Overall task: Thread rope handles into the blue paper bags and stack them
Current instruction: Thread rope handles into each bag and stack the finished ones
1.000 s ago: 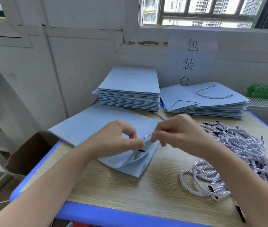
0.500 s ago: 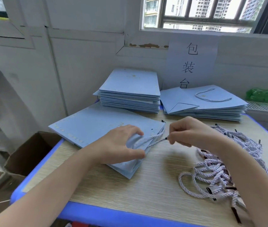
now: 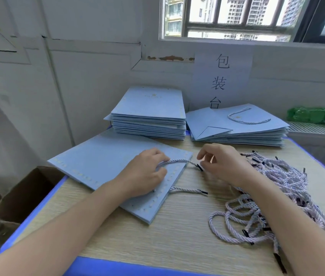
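A flat blue paper bag [image 3: 105, 162] lies on the wooden table in front of me. My left hand [image 3: 147, 174] rests on its right edge, fingers curled over a white twisted rope handle [image 3: 177, 161] that runs across the bag's edge. My right hand [image 3: 223, 164] pinches the black tip of that rope just right of the bag. A second rope end [image 3: 189, 190] sticks out from the bag's lower right edge. Loose rope handles [image 3: 273, 188] lie heaped under my right forearm.
At the back stand a stack of blue bags without handles [image 3: 149, 114] and, to its right, a stack with handles fitted [image 3: 243, 126]. A paper sign [image 3: 222, 80] hangs on the wall. A cardboard box [image 3: 28, 192] sits left of the table's blue edge [image 3: 44, 202].
The bag's lifted flap has been laid flat. My right hand has drawn the rope out to the right, and my left hand has moved onto the bag's right edge.
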Motion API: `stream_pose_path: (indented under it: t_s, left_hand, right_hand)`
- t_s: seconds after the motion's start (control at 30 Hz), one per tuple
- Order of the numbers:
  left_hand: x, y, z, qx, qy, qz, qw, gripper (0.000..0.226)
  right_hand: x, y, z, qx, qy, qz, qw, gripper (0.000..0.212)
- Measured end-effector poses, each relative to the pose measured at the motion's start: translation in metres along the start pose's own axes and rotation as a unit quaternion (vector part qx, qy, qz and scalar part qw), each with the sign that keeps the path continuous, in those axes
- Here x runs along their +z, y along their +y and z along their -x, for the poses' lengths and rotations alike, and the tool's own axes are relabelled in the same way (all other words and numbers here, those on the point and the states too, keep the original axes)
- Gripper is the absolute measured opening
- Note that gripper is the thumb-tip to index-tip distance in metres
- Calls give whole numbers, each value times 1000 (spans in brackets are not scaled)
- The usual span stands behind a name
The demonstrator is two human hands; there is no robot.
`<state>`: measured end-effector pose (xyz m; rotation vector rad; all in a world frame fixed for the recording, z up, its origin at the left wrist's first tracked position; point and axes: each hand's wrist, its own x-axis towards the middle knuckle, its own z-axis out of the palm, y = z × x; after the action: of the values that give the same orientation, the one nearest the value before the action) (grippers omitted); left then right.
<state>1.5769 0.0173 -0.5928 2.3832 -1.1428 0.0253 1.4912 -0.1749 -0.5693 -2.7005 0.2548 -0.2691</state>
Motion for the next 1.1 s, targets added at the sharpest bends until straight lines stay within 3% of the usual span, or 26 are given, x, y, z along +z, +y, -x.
stream_pose_path:
  t_s: [0.37,0.47,0.6,0.8,0.93,1.0,1.1]
  left_hand:
    - [0,9,3,-10,6,-60,998,52]
    - [-1,12,7,6,-26,-58,998,69]
    - [0,17,10,25,-42,-48,998,71]
    - [1,18,9,32,-47,-54,997,58]
    - [1,17,9,28,-39,-40,998,64]
    - [-1,18,9,19,-35,-16,999,66]
    - [-7,18,8,-1,-19,53,998,50]
  right_hand:
    - [2,-7,3,-41,-27,-21,999,4]
    - [6,-11,1,-38,2,-147,988,12]
    - [12,-18,0,-40,-12,-266,963,13]
    - [20,-23,0,-57,2,-168,984,9]
    - [29,-28,0,-69,40,-128,989,9]
    - [31,-28,-1,-76,43,-113,990,13]
    - [26,-27,-1,-104,23,-85,991,16]
